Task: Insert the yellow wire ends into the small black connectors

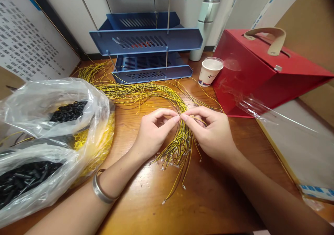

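A long bundle of thin yellow and black wires (172,95) runs across the wooden table, its near ends fanned out and tipped with small clear pieces (176,158). Over the bundle, my left hand (156,130) and my right hand (212,130) meet fingertip to fingertip. Thumb and forefinger of each are pinched together. What lies between them is too small to make out; it may be a wire of the bundle. A metal bangle (100,188) circles my left wrist.
At left stand clear plastic bags (95,130) holding small black pieces (69,111) and yellow coils (100,148). A blue tiered tray rack (146,40) is at the back. Right of it are a paper cup (210,73), a pale flask (202,37) and a red box (240,82).
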Demonstrator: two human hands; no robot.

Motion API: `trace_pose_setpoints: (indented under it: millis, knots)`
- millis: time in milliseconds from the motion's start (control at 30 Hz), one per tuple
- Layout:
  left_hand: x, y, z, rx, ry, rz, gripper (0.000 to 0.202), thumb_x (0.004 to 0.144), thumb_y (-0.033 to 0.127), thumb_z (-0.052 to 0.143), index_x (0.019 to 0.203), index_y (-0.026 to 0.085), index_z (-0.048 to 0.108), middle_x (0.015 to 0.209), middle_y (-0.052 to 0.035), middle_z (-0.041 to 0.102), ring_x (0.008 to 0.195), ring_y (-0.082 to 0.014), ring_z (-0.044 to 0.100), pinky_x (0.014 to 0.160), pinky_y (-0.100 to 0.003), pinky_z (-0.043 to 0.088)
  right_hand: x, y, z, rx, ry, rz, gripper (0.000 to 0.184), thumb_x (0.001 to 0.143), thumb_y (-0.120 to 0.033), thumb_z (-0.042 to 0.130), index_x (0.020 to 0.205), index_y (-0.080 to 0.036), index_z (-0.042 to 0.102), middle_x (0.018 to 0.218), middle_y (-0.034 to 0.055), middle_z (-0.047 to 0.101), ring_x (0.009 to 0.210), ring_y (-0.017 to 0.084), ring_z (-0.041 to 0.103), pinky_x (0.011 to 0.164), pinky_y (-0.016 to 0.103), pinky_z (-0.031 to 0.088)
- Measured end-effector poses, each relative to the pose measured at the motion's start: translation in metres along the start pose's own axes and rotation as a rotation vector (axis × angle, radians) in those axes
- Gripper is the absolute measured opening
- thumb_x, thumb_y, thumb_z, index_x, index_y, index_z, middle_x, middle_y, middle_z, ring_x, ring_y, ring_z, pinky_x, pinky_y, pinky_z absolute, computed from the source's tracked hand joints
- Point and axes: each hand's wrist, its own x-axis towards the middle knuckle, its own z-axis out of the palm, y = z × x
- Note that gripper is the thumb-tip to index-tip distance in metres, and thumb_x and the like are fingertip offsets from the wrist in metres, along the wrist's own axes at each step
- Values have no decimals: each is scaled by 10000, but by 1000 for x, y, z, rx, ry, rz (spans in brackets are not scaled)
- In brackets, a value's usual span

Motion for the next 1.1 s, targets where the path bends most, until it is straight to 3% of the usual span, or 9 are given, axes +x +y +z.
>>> trace_pose_setpoints:
  millis: [100,200,467,700,900,1100]
  knots:
    - [1,-1,0,-4,4,12,111,775,262,735,825,164,724,843,-45,736,747,-144,654,666,-242,521,0,-1,0,37,-5,42,118,838,-255,643,791,-170,710,532,-69,371,496,71,330,497,244,276]
    - [1,0,0,-26,12,-11,100,772,257,731,811,164,728,838,-51,739,687,-138,646,573,-233,502,-1,-1,0,69,-6,70,121,833,-261,646,790,-166,707,528,-73,357,493,69,319,488,243,262]
    - [2,3,1,-132,10,-90,107,760,251,745,781,149,721,538,27,617,463,-79,522,477,-206,446,1,-2,2,135,-1,148,137,830,-284,651,790,-162,701,522,-75,346,485,65,306,470,235,242]
    - [-1,2,2,-92,14,-54,111,781,264,741,814,159,759,768,-43,763,536,-98,606,506,-215,503,-1,-5,3,120,42,175,135,815,-276,657,756,-162,699,504,-76,347,470,65,306,454,232,236]
    - [-9,0,8,96,128,69,121,810,281,720,862,190,779,850,-35,785,754,-166,728,723,-269,588,-3,-7,5,101,62,189,148,811,-282,650,725,-166,681,498,-75,342,462,65,311,450,230,245]
    - [-13,-3,10,250,175,192,123,825,284,702,871,202,780,846,-24,787,724,-164,732,681,-257,589,-3,-9,5,105,67,218,154,801,-286,645,718,-160,675,509,-71,357,466,63,318,442,225,240]
